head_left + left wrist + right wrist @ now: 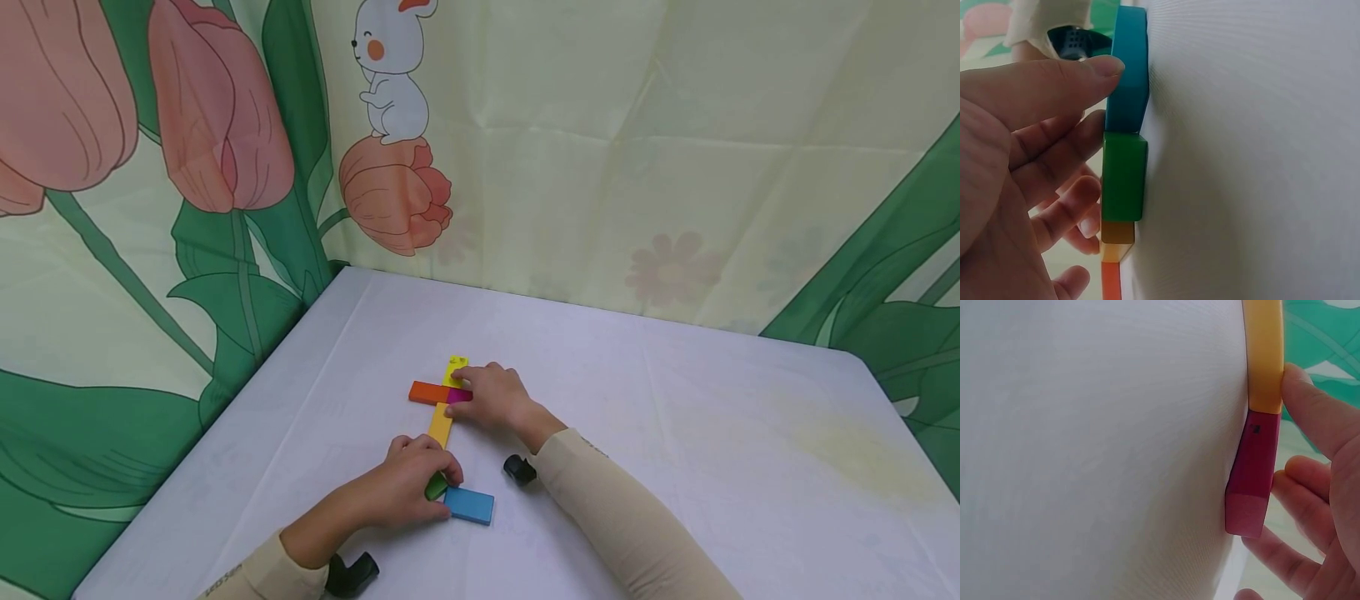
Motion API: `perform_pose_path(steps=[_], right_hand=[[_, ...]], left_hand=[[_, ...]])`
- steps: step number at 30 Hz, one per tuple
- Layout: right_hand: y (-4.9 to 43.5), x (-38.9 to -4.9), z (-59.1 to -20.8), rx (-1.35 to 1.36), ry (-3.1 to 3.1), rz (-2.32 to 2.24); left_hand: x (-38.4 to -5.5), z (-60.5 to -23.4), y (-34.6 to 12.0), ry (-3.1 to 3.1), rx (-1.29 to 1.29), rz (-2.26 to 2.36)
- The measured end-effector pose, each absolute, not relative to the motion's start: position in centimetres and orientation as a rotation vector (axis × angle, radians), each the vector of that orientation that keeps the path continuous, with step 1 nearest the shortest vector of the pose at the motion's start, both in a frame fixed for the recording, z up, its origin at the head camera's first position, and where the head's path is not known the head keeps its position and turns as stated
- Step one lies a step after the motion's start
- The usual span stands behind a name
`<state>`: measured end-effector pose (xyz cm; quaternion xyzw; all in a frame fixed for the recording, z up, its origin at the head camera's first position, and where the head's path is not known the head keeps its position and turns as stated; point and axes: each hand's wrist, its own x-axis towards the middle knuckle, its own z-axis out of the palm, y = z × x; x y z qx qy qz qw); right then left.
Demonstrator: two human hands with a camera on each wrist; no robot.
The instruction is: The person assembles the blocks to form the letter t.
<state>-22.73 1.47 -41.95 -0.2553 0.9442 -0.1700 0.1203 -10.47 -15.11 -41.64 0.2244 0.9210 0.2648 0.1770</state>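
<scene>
On the white table lies a line of flat coloured blocks. My left hand [412,483] is at the near end, its thumb and index finger at the left end of the blue block [470,506]. Under its fingers the green block [1124,176] is partly hidden in the head view. Farther up, my right hand [495,398] spans the magenta block [1257,453], its thumb against the amber block [1266,356] and a fingertip at the magenta one's upper edge. An orange block [427,392] adjoins the magenta block's left end. A yellow block [454,367] extends beyond, beside my right fingers.
Black wrist devices show under both sleeves, one by the left wrist [352,575] and one by the right wrist [519,470]. A curtain [555,167] printed with tulips and a rabbit hangs along the table's back and left edges.
</scene>
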Motion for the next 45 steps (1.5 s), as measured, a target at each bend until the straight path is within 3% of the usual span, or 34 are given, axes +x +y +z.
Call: perform_pose_path(steps=[45], right_hand=[[1.4,-22.8,-42.0,-0.753,2.755,-0.491]], left_hand=[[-10.5,-41.8,-16.5,2.781,0.538,0.69]])
